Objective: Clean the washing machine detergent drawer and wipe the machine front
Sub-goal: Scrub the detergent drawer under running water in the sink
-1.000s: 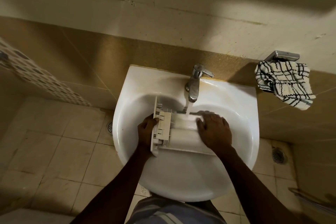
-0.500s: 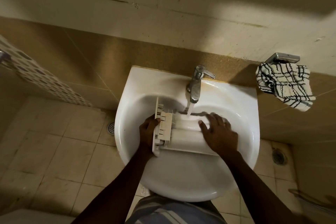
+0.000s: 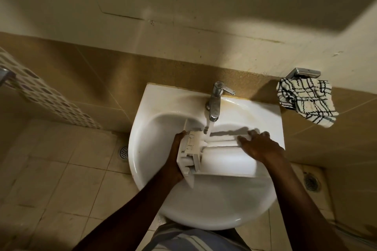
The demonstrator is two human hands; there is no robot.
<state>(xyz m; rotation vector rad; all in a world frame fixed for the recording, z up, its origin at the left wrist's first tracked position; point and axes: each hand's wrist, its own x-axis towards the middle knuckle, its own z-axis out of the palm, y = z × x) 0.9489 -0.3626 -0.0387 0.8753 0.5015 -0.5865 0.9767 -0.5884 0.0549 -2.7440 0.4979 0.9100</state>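
Under a running tap, a white plastic detergent drawer lies in the sink between the hands, left hand gripping its front panel, right hand pressing flat-fingered on its body; light, stiff and probably slippery wet, it looks safest held by that panel.

White sink against tan wall tiles, chrome faucet at its back rim, thin stream running. Up right, checked cloth draped over a chrome holder. Beige tiled floor below, one round drain left of the sink, another right. Patterned tile strip at far left.
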